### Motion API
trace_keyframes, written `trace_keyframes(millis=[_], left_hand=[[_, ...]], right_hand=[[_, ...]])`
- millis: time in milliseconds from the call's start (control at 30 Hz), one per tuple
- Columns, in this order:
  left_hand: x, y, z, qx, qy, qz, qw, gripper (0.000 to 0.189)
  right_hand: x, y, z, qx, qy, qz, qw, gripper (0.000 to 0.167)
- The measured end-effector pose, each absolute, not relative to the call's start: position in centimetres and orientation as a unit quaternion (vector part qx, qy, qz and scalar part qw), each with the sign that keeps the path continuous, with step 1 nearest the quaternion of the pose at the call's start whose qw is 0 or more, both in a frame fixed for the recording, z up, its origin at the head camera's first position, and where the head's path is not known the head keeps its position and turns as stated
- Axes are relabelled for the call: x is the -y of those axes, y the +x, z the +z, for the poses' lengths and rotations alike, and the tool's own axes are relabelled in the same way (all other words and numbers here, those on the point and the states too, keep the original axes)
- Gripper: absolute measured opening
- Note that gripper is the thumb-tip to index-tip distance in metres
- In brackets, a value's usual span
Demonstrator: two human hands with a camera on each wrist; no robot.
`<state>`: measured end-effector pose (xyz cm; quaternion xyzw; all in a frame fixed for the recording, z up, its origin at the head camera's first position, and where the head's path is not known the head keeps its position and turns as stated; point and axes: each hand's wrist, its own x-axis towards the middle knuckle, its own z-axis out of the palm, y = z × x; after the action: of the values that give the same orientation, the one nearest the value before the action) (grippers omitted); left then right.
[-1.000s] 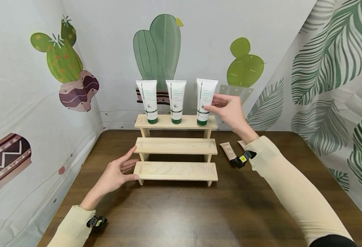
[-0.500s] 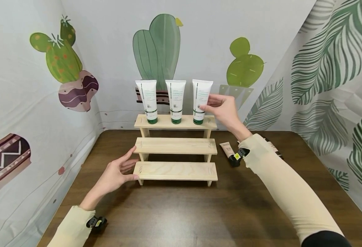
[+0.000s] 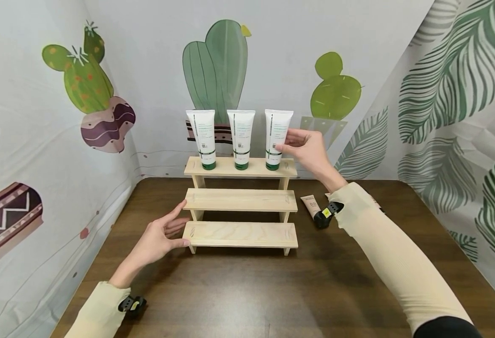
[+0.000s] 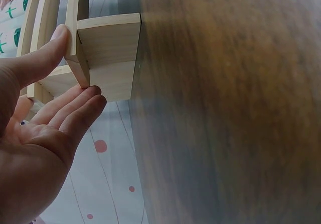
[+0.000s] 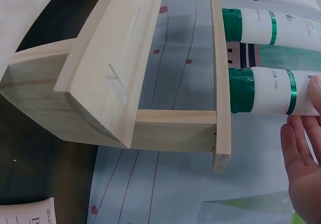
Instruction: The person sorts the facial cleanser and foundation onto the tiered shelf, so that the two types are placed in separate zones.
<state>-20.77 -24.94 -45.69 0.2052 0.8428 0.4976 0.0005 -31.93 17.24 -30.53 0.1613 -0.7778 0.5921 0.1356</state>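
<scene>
A pale wooden three-tier display stand (image 3: pixel 241 200) stands on the table. Three white squeeze tubes with green caps line its top tier, cap down. My right hand (image 3: pixel 310 149) pinches the rightmost tube (image 3: pixel 277 126) between thumb and fingers, from its right side. In the right wrist view, that tube's green cap (image 5: pixel 242 90) is right at the top board. The middle tube (image 3: pixel 241 134) and left tube (image 3: pixel 203 134) stand on their own. My left hand (image 3: pixel 154 239) holds the stand's left end, thumb at the lowest board's corner (image 4: pixel 78 66), fingertips along its end.
A beige tube with a black cap, marked BB (image 3: pixel 312 205), lies on the dark wooden table (image 3: pixel 230 295) right of the stand. More tubes lie partly hidden behind my right forearm. A printed cactus backdrop (image 3: pixel 281 61) rises behind the table.
My right hand has moved slightly left with the rightmost tube, which now stands more upright over the top tier. The left hand has stayed at the stand.
</scene>
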Motion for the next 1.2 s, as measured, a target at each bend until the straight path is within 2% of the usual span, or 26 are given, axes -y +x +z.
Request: trace_keyframes(millis=[667,967,1200], left_hand=[[24.9,-20.7,-45.6,-0.845,0.211,0.492,-0.004,0.109],[24.8,-20.8,-45.7,-0.844,0.212,0.492,-0.001,0.109],[24.8,-20.7,-45.5,-0.844,0.213,0.492,-0.003,0.109]], right_hand=[[-18.4,-31.7,-31.0,0.784,0.174,0.584,0.114,0.043],[-22.6,-28.5,-33.1,0.833,0.173,0.51,0.124,0.038],[-26.4,-25.9,-35.8,0.863,0.173,0.468,0.076,0.032]])
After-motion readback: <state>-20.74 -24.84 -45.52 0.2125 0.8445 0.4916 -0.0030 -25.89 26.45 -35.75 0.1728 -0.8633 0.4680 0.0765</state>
